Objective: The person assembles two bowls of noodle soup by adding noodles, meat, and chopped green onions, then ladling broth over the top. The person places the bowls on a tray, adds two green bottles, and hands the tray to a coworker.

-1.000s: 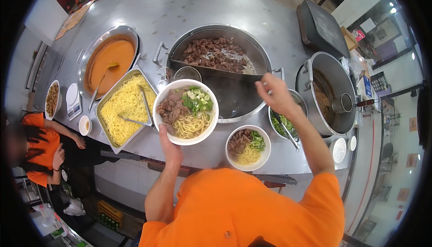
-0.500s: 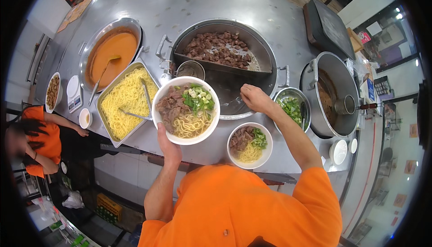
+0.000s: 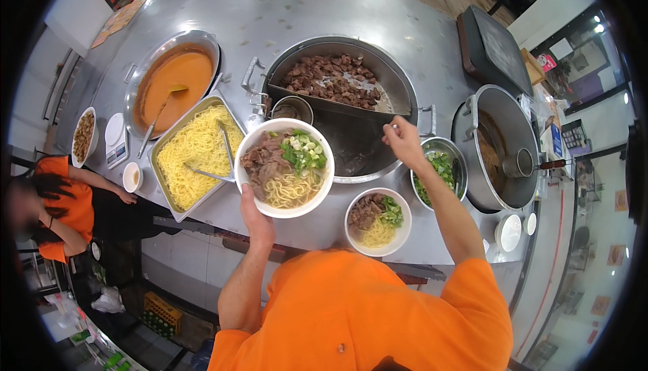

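My left hand (image 3: 256,217) supports a white bowl (image 3: 290,214) from its near left side, with the thumb at the rim. In it are yellow noodles (image 3: 291,191), sliced meat (image 3: 263,162) and chopped green onion (image 3: 304,151). My right hand (image 3: 405,141) hovers by the near right side of a large divided pot (image 3: 358,149), fingers curled and closed; whatever is in them, if anything, is hidden. Near the table's front edge stands a second white bowl (image 3: 403,234) of noodles, meat and greens. A steel bowl (image 3: 462,163) of chopped greens lies below my right forearm.
On the left are a noodle tray (image 3: 179,216) with tongs (image 3: 225,145) and a basin of orange sauce (image 3: 210,52) with a ladle. A deep pot (image 3: 472,189) with a handled strainer stands right. Another person (image 3: 67,189) is at the far left.
My right hand has moved right and slightly up, from over the pot's dark half toward its right edge. My left hand still holds the bowl, nearly in place.
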The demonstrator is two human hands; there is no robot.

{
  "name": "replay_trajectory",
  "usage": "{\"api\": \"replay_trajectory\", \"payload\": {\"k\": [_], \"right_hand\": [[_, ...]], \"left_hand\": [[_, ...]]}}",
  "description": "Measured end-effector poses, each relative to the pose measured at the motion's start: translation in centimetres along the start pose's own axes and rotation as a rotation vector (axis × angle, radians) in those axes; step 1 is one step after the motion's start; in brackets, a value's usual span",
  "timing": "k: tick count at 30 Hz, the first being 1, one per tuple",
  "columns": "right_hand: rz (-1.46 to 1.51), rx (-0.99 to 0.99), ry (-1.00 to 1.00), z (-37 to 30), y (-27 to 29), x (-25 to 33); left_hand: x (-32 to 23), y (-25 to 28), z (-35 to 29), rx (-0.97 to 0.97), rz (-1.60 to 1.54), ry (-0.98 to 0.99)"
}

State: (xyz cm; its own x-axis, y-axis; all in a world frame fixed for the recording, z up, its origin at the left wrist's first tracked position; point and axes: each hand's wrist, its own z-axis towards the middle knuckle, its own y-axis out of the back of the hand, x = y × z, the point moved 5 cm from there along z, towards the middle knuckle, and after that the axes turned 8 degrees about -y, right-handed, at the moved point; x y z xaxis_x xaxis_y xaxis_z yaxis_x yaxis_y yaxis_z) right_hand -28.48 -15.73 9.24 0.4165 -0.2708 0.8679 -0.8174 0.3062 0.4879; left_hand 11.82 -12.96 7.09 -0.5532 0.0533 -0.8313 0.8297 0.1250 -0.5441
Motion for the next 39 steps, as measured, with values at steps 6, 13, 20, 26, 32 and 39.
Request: {"api": "replay_trajectory", "payload": {"k": [6,13,20,26,32,39], "right_hand": [[-0.033,-0.072,0.047,-2.3,6.2,11.5],[-0.065,-0.132,0.266,-5.2,13.3,27.1],[-0.229,-0.264,0.449,-8.4,18.9,39.3],[-0.280,-0.536,0.674,-10.8,20.3,43.3],[-0.206,-0.359,0.671,-15.0,16.2,44.5],[-0.235,-0.159,0.858,-20.9,9.2,43.8]], "left_hand": [[-0.2,0.5,-0.2,-0.029,0.023,0.003],[-0.4,0.1,-0.1,-0.011,-0.001,0.021],[1.7,1.0,0.8,0.051,0.005,0.095],[1.8,0.2,0.8,0.039,0.045,0.093],[2.9,-0.1,1.7,0.060,0.092,0.043],[1.9,-1.9,1.3,0.095,0.038,0.069]]}}
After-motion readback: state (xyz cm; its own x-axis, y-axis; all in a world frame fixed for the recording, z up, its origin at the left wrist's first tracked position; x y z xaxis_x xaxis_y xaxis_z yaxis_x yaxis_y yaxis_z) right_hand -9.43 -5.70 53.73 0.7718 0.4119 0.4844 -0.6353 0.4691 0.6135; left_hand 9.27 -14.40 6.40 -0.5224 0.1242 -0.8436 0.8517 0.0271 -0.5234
